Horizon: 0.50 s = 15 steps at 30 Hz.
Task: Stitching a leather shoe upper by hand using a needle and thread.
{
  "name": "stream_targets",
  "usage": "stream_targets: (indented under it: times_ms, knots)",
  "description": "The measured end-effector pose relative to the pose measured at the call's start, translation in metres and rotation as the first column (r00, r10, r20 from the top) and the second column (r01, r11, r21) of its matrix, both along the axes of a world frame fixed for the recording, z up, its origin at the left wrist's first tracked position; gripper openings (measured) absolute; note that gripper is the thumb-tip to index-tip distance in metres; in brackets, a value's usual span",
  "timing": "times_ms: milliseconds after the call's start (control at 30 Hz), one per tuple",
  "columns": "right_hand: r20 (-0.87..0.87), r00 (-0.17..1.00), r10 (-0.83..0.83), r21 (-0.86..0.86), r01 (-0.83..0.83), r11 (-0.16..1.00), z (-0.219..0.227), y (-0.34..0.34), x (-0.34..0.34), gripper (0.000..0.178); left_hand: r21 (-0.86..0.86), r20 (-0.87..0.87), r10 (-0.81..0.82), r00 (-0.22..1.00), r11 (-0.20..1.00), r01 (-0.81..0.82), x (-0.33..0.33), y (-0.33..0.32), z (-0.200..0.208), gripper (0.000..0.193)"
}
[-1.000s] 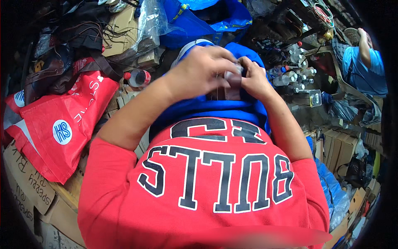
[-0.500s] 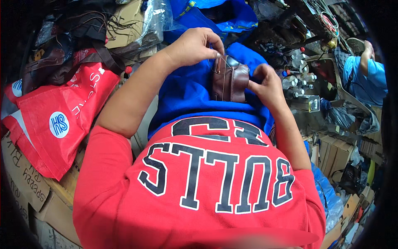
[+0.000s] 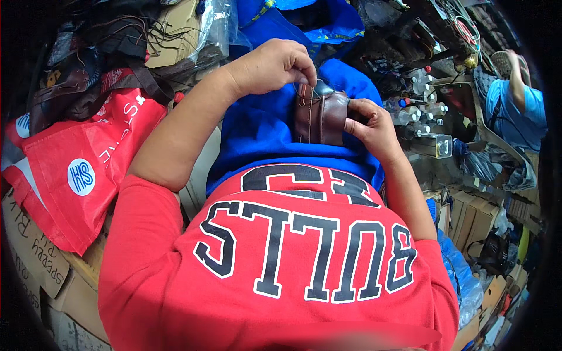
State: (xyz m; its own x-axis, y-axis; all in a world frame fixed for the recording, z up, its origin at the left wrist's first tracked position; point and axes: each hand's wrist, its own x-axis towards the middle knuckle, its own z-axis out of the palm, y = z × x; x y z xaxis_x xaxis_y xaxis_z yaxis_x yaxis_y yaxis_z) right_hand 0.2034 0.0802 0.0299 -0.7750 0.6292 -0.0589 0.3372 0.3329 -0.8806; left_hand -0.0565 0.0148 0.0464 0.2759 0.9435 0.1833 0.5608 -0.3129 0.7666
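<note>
A brown leather shoe (image 3: 328, 120) rests on the blue cloth (image 3: 257, 131) over my lap, with a lace along its left side. My left hand (image 3: 287, 65) is above the shoe's far left edge, thumb and fingers pinched together. From that pinch a thin thread seems to run down to the leather; its end is hidden by my fingers. At the shoe's right side is my right hand (image 3: 374, 126), closed on the leather wall. Its thumb presses near the edge, and some fingertips are hidden behind the shoe.
On the left lies a red bag (image 3: 64, 169) above cardboard boxes (image 3: 35, 248). A blue plastic bag (image 3: 281, 35) is beyond my hands. Several clear bottles (image 3: 418, 111) stand to the right. Farther right is another person in a blue shirt (image 3: 515, 114).
My right hand has closed on the shoe's right side, where it was looser before. The shoe has shifted slightly left. The other person's arm has moved up.
</note>
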Motion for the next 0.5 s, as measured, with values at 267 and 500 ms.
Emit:
stream_targets:
  times_ms: [267, 500]
  knots:
    - [0.015, 0.999, -0.042, 0.062, 0.041, 0.997, -0.004, -0.004, -0.002, 0.03, -0.164, 0.169, 0.078, 0.982, 0.985, -0.05, 0.031, -0.003, -0.011, 0.022]
    - [0.19, 0.981, -0.028, 0.416, -0.054, 0.908, -0.001, 0.001, -0.001, 0.01, -0.068, 0.317, 0.215, 0.924, 0.977, -0.204, 0.04, -0.019, -0.018, 0.027]
